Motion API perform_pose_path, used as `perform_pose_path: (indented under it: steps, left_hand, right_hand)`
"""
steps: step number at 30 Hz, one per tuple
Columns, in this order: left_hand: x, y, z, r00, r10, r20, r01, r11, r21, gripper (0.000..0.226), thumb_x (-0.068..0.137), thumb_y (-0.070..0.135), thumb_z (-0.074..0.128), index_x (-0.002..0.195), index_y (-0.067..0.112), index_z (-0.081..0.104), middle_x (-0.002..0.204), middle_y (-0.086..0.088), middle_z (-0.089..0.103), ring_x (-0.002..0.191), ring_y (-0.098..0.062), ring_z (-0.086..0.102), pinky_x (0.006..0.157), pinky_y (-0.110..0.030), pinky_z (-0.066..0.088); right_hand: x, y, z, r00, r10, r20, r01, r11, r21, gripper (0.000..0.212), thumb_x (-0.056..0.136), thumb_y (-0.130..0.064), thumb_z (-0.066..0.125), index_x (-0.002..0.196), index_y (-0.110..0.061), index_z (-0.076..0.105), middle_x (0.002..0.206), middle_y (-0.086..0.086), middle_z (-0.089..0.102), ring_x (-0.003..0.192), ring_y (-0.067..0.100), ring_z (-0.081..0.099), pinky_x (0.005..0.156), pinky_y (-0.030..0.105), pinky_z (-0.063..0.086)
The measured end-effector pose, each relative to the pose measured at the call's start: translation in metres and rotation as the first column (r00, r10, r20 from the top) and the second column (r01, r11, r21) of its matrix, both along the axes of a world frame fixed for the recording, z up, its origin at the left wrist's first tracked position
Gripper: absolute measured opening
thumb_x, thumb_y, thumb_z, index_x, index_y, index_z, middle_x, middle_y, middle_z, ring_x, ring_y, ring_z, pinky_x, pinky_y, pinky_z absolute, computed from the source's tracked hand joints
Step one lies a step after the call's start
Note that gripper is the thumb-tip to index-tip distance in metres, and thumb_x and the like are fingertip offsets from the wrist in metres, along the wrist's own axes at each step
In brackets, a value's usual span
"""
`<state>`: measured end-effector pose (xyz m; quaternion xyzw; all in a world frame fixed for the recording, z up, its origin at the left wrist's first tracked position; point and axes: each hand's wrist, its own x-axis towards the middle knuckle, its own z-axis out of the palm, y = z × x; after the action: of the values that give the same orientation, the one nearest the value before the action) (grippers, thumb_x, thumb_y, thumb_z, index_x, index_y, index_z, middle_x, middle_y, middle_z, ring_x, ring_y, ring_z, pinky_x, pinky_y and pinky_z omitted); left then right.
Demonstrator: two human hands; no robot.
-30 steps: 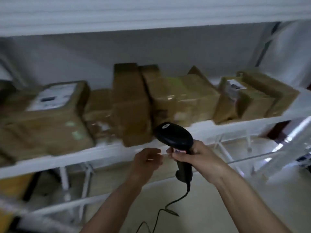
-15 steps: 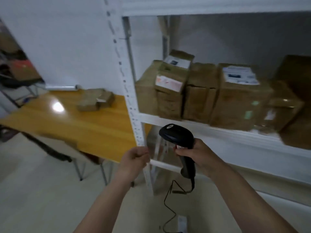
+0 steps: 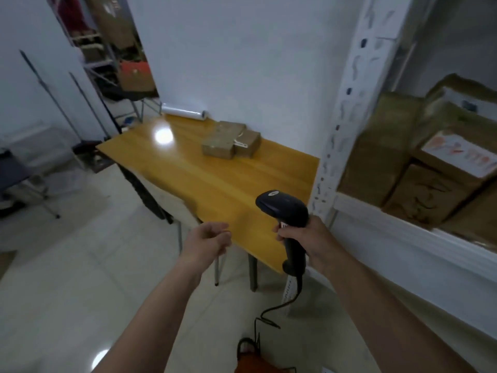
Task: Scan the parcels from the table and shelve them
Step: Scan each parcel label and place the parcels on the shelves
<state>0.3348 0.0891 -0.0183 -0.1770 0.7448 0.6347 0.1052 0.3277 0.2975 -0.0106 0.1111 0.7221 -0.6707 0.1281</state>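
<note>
Well back on the wooden table (image 3: 204, 179), toward the wall: two brown parcels (image 3: 231, 143), side by side and touching, lying flat, the right one with a pale label edge on top. Behind the parcels, at the table's far edge against the wall: a roll of clear film (image 3: 185, 111) on its side. Left of the parcels on the tabletop: a bright glare spot from a lamp. Nearer than the parcels, over the table's front corner: right hand (image 3: 309, 242), fingers wrapped round the grip of a black barcode scanner (image 3: 286, 219), head up and aimed toward the table, cable (image 3: 279, 305) trailing down toward the floor. Left of the scanner, well apart from the parcels and just off the table's near edge: left hand (image 3: 207, 242), holding nothing, fingers loosely curled, thumb and forefinger close but whether touching cannot be told. Right of the table: a white slotted upright (image 3: 347, 125) of the shelf rack, and beyond it a white shelf (image 3: 403, 232) loaded with brown cardboard boxes (image 3: 419, 168) packed close, one carrying a white label with red print. Left of the table, farther off: a dark folding chair (image 3: 16, 179), thin poles leaning on the wall, and a doorway with clutter past it, too blurred to name.
</note>
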Motion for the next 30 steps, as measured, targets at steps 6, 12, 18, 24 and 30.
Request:
perform_pose_path:
  steps: [6,12,18,24,30]
  left_hand:
    - [-0.081,-0.059,-0.015,0.996,0.077,0.032,-0.075,0.995,-0.072,0.017,0.091,0.008,0.065,0.108,0.007,0.064,0.100,-0.012,0.069,0.088,-0.022,0.066,0.082,-0.034,0.055]
    - [-0.196,-0.075,-0.011,0.999,-0.018,0.047,0.024,0.992,-0.121,0.017,0.091,0.013,0.066,0.108,0.012,0.064,0.097,-0.006,0.068,0.092,-0.024,0.065,0.088,-0.039,0.054]
    - [-0.280,-0.088,-0.015,0.992,-0.095,0.088,0.108,0.982,-0.156,0.021,0.094,0.017,0.064,0.114,0.015,0.061,0.107,-0.003,0.064,0.100,-0.021,0.064,0.094,-0.040,0.053]
    - [-0.346,-0.090,-0.024,0.978,-0.177,0.115,0.197,0.960,-0.201,0.024,0.096,0.018,0.061,0.120,0.015,0.058,0.110,-0.005,0.062,0.102,-0.022,0.062,0.096,-0.043,0.051]
    - [-0.439,-0.071,-0.042,0.910,-0.399,0.115,0.414,0.853,-0.318,0.033,0.096,0.016,0.060,0.126,0.005,0.057,0.115,-0.012,0.061,0.099,-0.024,0.061,0.085,-0.036,0.051]
  right_hand:
    - [-0.089,-0.048,-0.016,0.997,0.062,0.043,-0.059,0.997,-0.054,0.018,0.077,0.008,0.068,0.088,-0.006,0.068,0.087,0.010,0.070,0.084,0.022,0.065,0.095,0.048,0.049]
    - [-0.184,-0.070,-0.030,0.993,-0.024,0.116,0.030,0.998,-0.051,0.010,0.076,-0.003,0.074,0.083,-0.006,0.068,0.098,0.025,0.068,0.098,0.041,0.063,0.099,0.060,0.044]
    - [-0.263,-0.084,-0.027,0.985,-0.068,0.156,0.083,0.992,-0.091,0.014,0.078,-0.002,0.073,0.090,-0.007,0.066,0.084,0.016,0.068,0.082,0.028,0.066,0.098,0.055,0.048]
    - [-0.309,-0.096,-0.027,0.955,-0.146,0.260,0.185,0.973,-0.134,0.024,0.079,0.002,0.071,0.102,0.001,0.065,0.084,0.015,0.070,0.080,0.025,0.067,0.094,0.046,0.052]
    - [-0.356,-0.107,-0.032,0.899,-0.280,0.337,0.350,0.922,-0.166,0.023,0.080,0.005,0.069,0.102,0.001,0.064,0.087,0.015,0.069,0.076,0.024,0.066,0.085,0.041,0.052]
